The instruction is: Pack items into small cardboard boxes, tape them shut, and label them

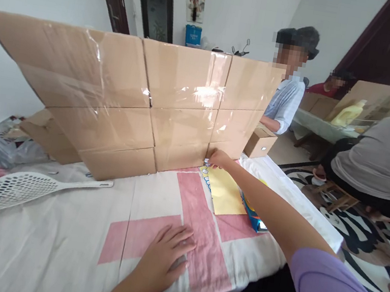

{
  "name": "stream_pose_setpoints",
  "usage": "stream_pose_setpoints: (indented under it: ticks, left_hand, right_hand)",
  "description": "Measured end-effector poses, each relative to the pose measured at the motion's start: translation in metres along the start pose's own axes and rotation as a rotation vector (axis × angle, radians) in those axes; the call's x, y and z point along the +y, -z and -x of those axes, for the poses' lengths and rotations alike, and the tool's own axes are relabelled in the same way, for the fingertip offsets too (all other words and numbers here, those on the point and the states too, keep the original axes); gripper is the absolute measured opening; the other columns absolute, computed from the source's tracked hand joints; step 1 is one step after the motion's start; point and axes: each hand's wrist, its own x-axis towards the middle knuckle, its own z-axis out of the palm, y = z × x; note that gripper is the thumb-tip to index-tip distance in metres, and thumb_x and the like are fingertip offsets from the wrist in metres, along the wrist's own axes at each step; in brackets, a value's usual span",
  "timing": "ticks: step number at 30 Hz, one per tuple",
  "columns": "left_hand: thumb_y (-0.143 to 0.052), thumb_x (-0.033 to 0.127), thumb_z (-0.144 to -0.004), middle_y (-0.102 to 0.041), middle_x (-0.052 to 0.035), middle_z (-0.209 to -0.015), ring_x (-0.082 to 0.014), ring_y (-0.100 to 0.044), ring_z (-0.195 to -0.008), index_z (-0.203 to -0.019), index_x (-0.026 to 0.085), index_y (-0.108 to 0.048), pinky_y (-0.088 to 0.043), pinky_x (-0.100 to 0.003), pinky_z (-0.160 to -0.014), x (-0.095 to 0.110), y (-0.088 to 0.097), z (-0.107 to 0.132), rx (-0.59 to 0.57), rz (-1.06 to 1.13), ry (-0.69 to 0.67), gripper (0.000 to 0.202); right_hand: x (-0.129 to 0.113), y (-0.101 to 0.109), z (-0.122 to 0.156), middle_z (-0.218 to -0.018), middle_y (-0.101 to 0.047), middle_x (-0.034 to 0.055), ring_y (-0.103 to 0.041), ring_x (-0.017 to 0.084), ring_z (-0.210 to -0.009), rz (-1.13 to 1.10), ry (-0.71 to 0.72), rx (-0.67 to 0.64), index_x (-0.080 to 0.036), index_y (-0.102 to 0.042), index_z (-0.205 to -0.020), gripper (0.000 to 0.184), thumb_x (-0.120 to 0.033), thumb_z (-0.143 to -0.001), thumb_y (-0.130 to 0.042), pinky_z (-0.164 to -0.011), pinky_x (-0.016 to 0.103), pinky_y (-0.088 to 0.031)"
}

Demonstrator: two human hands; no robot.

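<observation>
My left hand [163, 259] lies flat on the pink and white tablecloth [194, 260], fingers spread, holding nothing. At the foot of the tall cardboard panel [178, 133], my right hand [219, 159] reaches out with fingers pinched at a small white piece [207, 162]; its kind is too small to tell. Just below those fingertips lies a yellow sheet [226, 193] with small white and blue bits [207, 180] along its left edge. Partly hidden under my right forearm is a blue packet [255, 218].
A white perforated skimmer [19, 191] lies at the left. A small cardboard box [261, 142] stands at the table's far right, beside a person in a light shirt [287, 99]. Another person [388, 153] sits on a wooden stool at right. Plastic bags [11, 147] lie behind the panel.
</observation>
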Motion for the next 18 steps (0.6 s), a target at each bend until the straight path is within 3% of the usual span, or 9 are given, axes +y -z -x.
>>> stream_pose_setpoints:
  ticks: [3, 8, 18]
  left_hand:
    - [-0.06, 0.022, -0.09, -0.056, 0.0003, -0.152, -0.0232, -0.05, -0.141, -0.138, 0.034, -0.06, -0.033, -0.046, -0.122, 0.002, 0.001, -0.001, 0.007, 0.025, 0.01, 0.05]
    - [-0.06, 0.024, -0.09, -0.056, 0.0009, -0.152, -0.0236, -0.048, -0.142, -0.134, 0.033, -0.063, -0.031, -0.049, -0.122, 0.003, 0.002, -0.001, -0.01, 0.077, 0.051, 0.045]
    - [-0.057, 0.034, -0.096, -0.057, 0.0018, -0.152, -0.0234, -0.047, -0.144, -0.133, 0.035, -0.064, -0.029, -0.051, -0.123, 0.005, 0.001, -0.001, 0.011, 0.132, 0.078, 0.038]
  right_hand:
    - [0.0, -0.011, 0.006, -0.092, -0.074, 0.0072, -0.071, 0.017, -0.08, 0.097, 0.025, -0.024, -0.012, -0.07, -0.099, 0.019, -0.031, -0.096, -0.068, -0.07, 0.029, -0.06]
    - [-0.008, -0.027, 0.002, -0.125, -0.065, 0.009, -0.066, 0.023, -0.108, 0.288, 0.052, -0.002, -0.017, -0.064, -0.123, 0.031, -0.037, -0.099, -0.064, -0.092, 0.042, -0.058]
    - [-0.009, -0.049, 0.005, -0.13, -0.063, 0.011, -0.064, 0.024, -0.113, 0.439, 0.002, 0.142, -0.017, -0.063, -0.126, 0.033, -0.036, -0.099, -0.064, -0.096, 0.045, -0.056]
